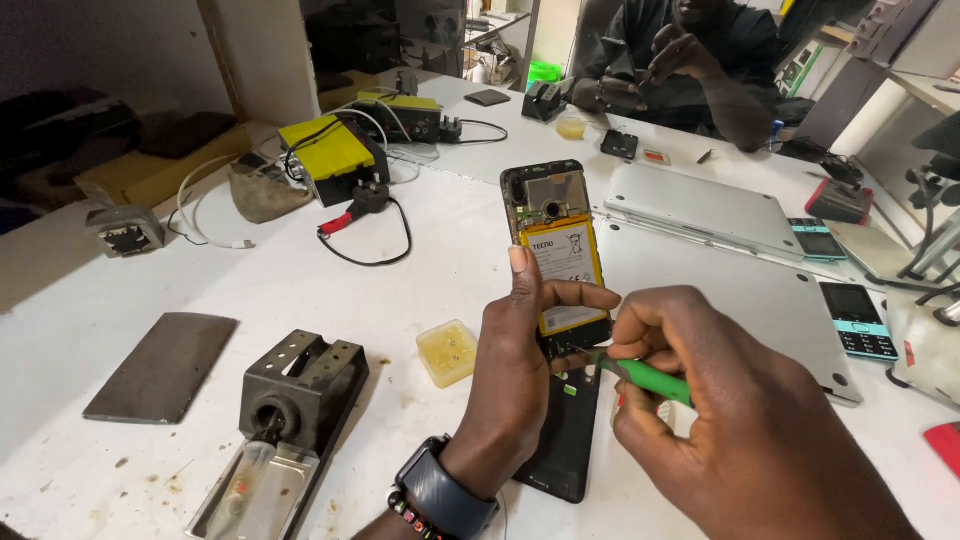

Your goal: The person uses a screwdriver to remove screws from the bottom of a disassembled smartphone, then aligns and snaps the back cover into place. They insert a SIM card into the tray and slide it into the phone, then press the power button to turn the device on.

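An opened black smartphone with a yellow battery [562,262] is steadied upright by the left hand [520,350], fingers clasped around it, so its lower end can be reached by the green-handled tool [645,378] gripped in the right hand [720,400].

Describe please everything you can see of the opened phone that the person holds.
The opened phone is a slim black handset with its back cover off. A yellow battery with a white label fills the middle; above it sit bare metal shields and a round camera opening. It stands tilted, top end away from the person, over the white table. The left hand grips its lower part, thumb on the battery. The right hand presses a green-handled tool to its bottom end.
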